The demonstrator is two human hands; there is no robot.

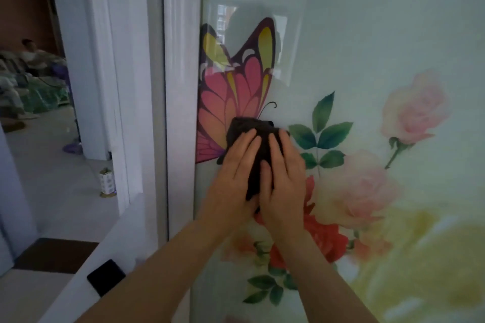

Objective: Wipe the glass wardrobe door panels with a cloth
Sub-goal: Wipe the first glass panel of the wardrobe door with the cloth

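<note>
Both hands flat, fingers straight | left hand (233, 173), right hand (282, 178) press dark cloth (252, 128) | glass panel (367, 47)

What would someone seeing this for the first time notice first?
Most likely the big pink and yellow butterfly printed near the left edge of the glass door panel, with pale roses to its right. Just below the butterfly, the left hand and right hand press a dark cloth flat against the glass.
</note>
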